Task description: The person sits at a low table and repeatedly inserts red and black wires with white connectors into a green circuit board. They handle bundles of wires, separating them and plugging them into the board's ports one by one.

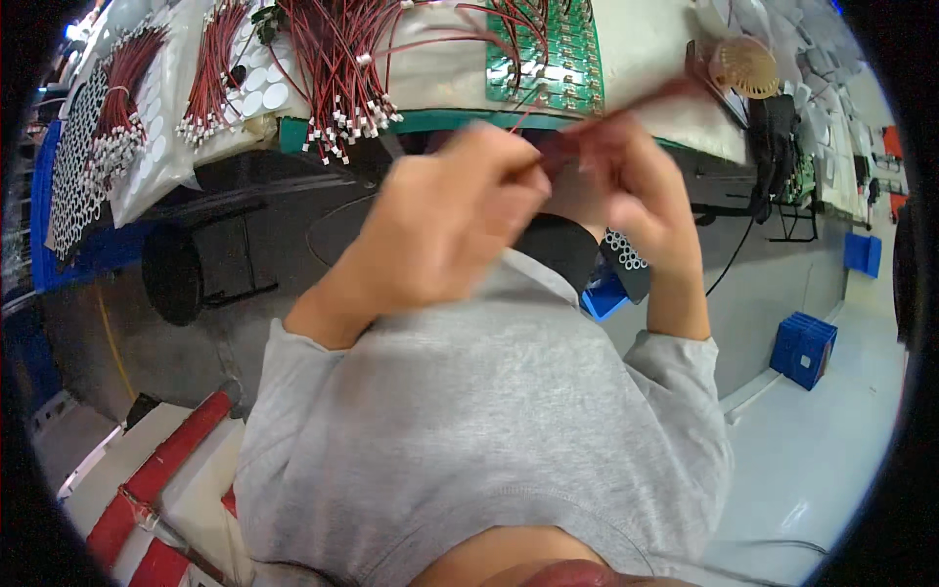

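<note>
In front of my chest, above the grey sweatshirt, both hands are raised and smeared by motion. My left hand (445,220) is closed, its fingertips round one end of a dark red bundle of wires (650,98). The bundle slants up to the right, past my right hand (641,191), whose fingers are curled in against it. Just beyond the hands lies a green circuit board panel (558,54) with several small parts on it and red wires across its upper part. Large heaps of red wires with white connectors (347,98) hang over the table edge to its left.
The pale worktable (641,44) has a green front edge. A round yellowish fan-like part (743,68) lies at its right. Further bundled wires (122,103) and white round stickers (262,88) lie at the left. A black stool (174,274) and blue crates (804,350) stand on the floor.
</note>
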### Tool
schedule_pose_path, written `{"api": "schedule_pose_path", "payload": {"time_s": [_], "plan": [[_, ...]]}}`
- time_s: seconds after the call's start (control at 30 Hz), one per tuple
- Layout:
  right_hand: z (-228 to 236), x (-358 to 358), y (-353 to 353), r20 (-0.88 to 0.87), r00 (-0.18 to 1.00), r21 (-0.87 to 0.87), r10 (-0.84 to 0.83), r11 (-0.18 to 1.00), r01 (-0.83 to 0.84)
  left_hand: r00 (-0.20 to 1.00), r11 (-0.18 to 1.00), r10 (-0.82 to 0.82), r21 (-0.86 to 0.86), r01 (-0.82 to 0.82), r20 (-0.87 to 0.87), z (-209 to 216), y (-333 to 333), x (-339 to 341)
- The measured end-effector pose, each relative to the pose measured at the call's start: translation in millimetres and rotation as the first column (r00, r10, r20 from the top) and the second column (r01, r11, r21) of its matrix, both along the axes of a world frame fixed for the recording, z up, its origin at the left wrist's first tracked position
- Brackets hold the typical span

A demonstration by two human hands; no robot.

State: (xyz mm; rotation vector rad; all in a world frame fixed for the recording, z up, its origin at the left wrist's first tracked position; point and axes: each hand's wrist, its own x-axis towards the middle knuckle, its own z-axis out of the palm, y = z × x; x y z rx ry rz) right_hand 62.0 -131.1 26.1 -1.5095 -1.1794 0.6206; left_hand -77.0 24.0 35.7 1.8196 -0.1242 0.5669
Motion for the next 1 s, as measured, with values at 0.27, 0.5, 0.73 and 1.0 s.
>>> {"api": "schedule_pose_path", "payload": {"time_s": [0.27,0.5,0.73,1.0], "plan": [[-7.0,-21.0,0.9,-0.105,0.989,0.174,0.108,0.981,-0.089,0.949,0.945,-0.170,0.230,0.233,-0.264,-10.2,-17.6,11.0],[5.6,69.5,-3.9,-0.273,0.946,0.210,-0.175,0.949,0.237,0.968,0.932,-0.252,-0.272,0.241,-0.007,-15.1,17.6,-0.7],[-17.8,134.4,37.5,-0.085,0.967,-0.003,-0.240,0.971,0.240,0.758,0.854,-0.406,0.084,0.514,-0.510,-58.1,30.0,3.7],[-42.6,139.2,43.0,0.074,0.986,-0.261,-0.147,0.952,0.161,0.946,0.926,0.324,0.199,-0.321,0.022,-96.9,19.5,36.7]]}}
